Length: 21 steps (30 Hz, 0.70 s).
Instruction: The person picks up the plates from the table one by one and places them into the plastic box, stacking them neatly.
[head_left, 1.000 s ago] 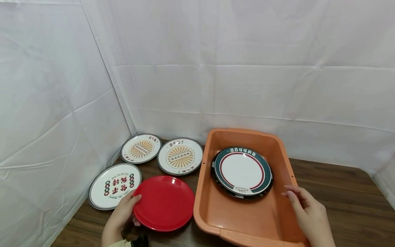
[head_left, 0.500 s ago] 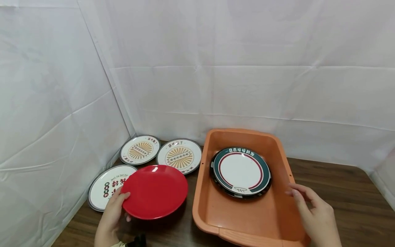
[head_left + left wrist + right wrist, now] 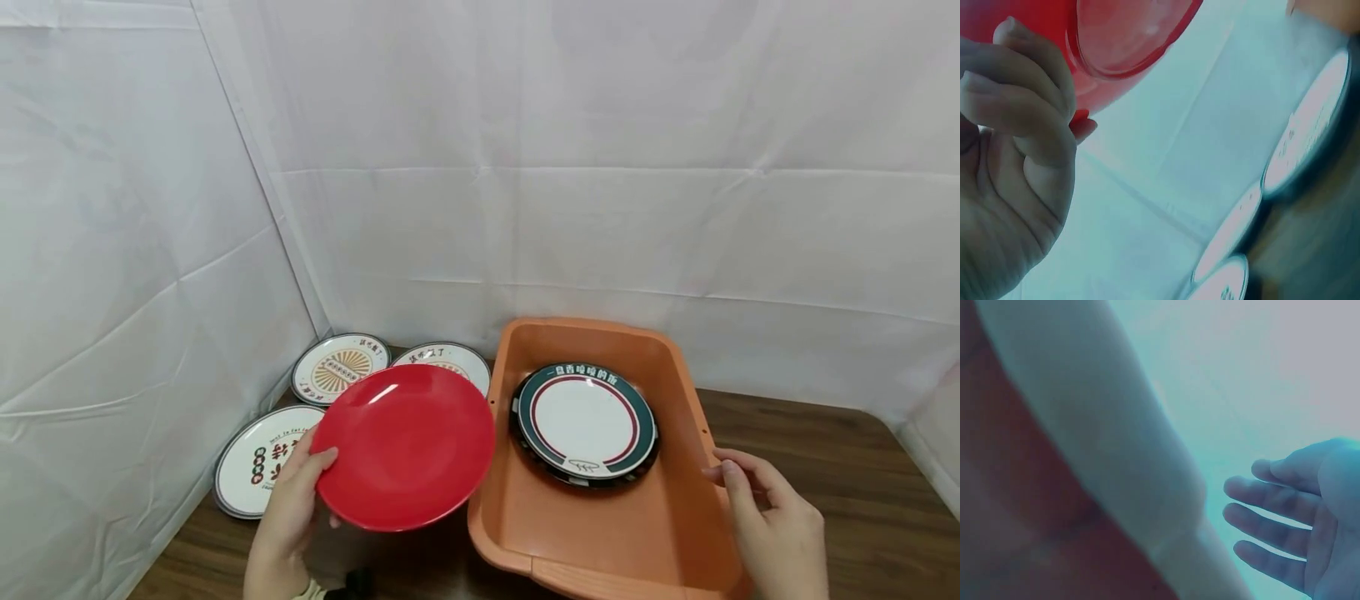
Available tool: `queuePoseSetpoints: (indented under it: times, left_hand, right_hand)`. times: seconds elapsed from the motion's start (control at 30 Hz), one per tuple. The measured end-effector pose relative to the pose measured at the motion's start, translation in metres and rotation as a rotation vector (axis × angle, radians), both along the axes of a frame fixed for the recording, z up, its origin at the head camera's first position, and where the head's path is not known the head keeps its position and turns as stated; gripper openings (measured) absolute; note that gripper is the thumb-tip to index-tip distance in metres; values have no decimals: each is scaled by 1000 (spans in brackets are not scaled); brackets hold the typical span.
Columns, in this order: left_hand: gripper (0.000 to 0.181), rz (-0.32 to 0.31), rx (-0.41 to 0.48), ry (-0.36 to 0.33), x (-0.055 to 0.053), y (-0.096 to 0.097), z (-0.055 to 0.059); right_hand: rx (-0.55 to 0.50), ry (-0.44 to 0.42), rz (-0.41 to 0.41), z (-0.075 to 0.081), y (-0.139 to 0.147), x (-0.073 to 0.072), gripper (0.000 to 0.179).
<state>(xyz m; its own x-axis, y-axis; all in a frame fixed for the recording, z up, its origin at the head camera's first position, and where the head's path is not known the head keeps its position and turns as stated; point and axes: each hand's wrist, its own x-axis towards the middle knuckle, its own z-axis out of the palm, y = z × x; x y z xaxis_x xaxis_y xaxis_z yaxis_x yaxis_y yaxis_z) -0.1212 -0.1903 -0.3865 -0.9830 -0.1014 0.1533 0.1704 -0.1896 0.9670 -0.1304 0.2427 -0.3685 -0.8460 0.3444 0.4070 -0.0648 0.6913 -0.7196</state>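
Note:
My left hand [image 3: 291,492] grips a red plate [image 3: 408,446] by its left edge, thumb on top and fingers beneath. In the left wrist view the fingers [image 3: 1022,106] curl under the plate's underside [image 3: 1129,31], which is raised off the table. My right hand [image 3: 776,517] is by the right rim of the orange tub [image 3: 600,550], holding nothing. The right wrist view shows its fingers [image 3: 1272,534] loosely extended and spread. Inside the tub lies a white plate with a green rim [image 3: 585,421], on top of a black-edged plate [image 3: 517,425].
Several white patterned plates lie left on the wooden table [image 3: 795,450]: a plate with red and green lettering [image 3: 255,458], a sunburst plate [image 3: 337,367] in the corner, and another sunburst plate [image 3: 465,362] partly hidden by the red one. White cloth [image 3: 600,167] hangs behind.
The red plate has risen off the table in my left hand, first shifting left, then back to the right toward the tub. My right hand has moved slightly right.

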Motion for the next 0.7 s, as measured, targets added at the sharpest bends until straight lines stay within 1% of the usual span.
queuePoseSetpoints:
  times: [0.13, 0.27, 0.33, 0.4, 0.57, 0.7]
  left_hand:
    - [45, -82, 4, 37, -4, 19, 9]
    - [43, -133, 4, 38, -8, 41, 16]
    - [43, -159, 1, 38, -11, 52, 17]
    - [43, -197, 3, 42, -12, 63, 18]
    - [45, -333, 29, 84, -15, 85, 19]
    - [46, -430, 49, 109, -14, 97, 20]
  right_hand:
    - [-57, 0, -25, 2, -11, -1, 22]
    - [-91, 6, -6, 3, -24, -3, 22]
    - [-115, 6, 24, 4, -29, -3, 22]
    - [-147, -3, 61, 6, -34, -3, 22]
    - [-242, -70, 175, 9, -42, 0, 28]
    - [-297, -120, 268, 10, -43, 1, 35]
